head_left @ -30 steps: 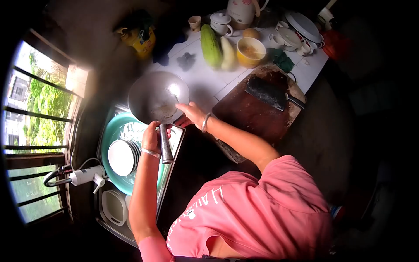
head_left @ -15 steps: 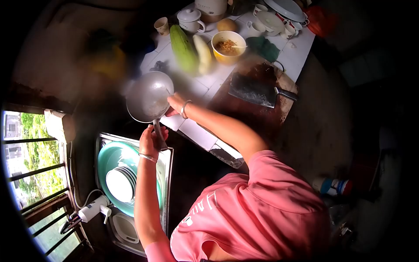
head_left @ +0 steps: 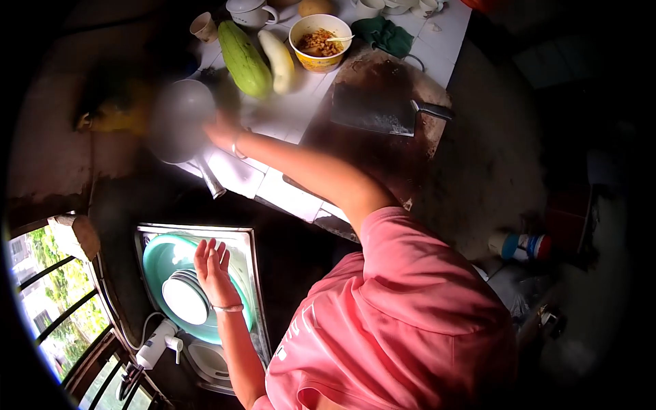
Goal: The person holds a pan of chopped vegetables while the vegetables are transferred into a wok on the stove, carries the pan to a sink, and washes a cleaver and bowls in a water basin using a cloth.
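At the left end of the counter is a grey metal frying pan [head_left: 179, 121], blurred, its handle [head_left: 210, 178] pointing toward me. My right hand [head_left: 223, 131] is at the pan's right rim; the fingers are smeared but appear closed on it. My left hand [head_left: 216, 275] is raised over the sink, empty, with fingers stretched up. Beneath it, a green basin [head_left: 154, 263] holds a stack of white plates [head_left: 184, 298]. Beyond the pan lie a green gourd [head_left: 244, 60] and a pale peeled one [head_left: 277, 60].
A cleaver [head_left: 372, 113] lies on the dark chopping board [head_left: 369, 160]. Behind it are a yellow-white bowl [head_left: 320, 42] of chopped food with a spoon, and a green cloth [head_left: 383, 35]. A white tap [head_left: 158, 345] and barred window [head_left: 61, 301] are left of the sink [head_left: 254, 287].
My left hand has let go of the pan's handle and dropped back over the basin. The pan and my right hand have shifted left in view. The whole view has moved too.
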The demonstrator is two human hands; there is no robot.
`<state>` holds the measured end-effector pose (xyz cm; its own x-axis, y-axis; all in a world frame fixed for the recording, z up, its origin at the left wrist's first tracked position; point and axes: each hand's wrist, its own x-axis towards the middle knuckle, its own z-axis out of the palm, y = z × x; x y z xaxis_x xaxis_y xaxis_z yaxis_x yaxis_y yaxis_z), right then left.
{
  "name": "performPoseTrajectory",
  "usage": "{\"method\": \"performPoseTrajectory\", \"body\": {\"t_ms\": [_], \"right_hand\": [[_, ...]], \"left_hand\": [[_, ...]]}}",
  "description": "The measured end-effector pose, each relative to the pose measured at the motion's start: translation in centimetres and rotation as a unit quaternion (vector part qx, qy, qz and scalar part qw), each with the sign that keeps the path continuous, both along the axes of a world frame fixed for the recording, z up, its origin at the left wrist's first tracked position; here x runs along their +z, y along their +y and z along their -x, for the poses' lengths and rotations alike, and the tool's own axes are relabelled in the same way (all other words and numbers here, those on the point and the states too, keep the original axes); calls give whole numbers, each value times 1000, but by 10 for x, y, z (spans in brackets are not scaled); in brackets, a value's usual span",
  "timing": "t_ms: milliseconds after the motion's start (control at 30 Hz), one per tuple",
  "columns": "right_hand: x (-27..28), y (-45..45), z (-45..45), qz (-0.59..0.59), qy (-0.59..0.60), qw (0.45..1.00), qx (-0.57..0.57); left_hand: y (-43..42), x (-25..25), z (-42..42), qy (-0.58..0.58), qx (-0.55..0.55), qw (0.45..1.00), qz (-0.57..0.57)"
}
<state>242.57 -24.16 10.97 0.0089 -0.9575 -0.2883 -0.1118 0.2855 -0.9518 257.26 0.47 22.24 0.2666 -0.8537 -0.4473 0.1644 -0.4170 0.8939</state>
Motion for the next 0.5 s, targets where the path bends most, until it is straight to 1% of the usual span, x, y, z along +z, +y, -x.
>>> {"method": "performPoseTrajectory", "body": {"t_ms": [33,67,100,133,167,200,233,267,300,333,367,400,433,467,500], "right_hand": [[6,12,9,62,49,997,14],[33,33,31,87,100,991,34],[35,51,50,156,99,983,-12],[47,72,80,231,73,970,-38],[48,85,107,296,103,946,-81],[70,103,141,319,129,933,-103],[89,120,175,322,229,911,-121],[81,127,215,326,281,891,-145],[78,137,258,316,429,829,-170],[73,149,298,308,479,802,-179],[74,162,327,190,586,771,-163],[69,176,356,185,633,743,-118],[62,187,377,134,642,751,-80],[49,193,400,48,656,752,-34],[33,202,416,89,714,695,7]], "left_hand": [[11,2,-4,-10,1,1000,5],[22,3,-7,-19,3,1000,12],[33,1,-14,-30,4,1000,1],[43,2,-19,-43,17,999,-8],[54,-4,-30,-45,25,999,-15],[65,-11,-40,-48,36,998,-24],[73,-12,-46,-58,54,997,-25],[83,-13,-54,-70,64,995,-33],[91,-12,-61,-69,70,994,-36],[99,-11,-65,-69,80,994,-38],[106,-7,-67,-76,95,992,-37],[114,-9,-72,-68,114,991,-35],[123,-10,-76,-59,122,990,-39],[133,-9,-80,-69,113,990,-38],[142,-10,-81,-64,127,989,-38]]}}
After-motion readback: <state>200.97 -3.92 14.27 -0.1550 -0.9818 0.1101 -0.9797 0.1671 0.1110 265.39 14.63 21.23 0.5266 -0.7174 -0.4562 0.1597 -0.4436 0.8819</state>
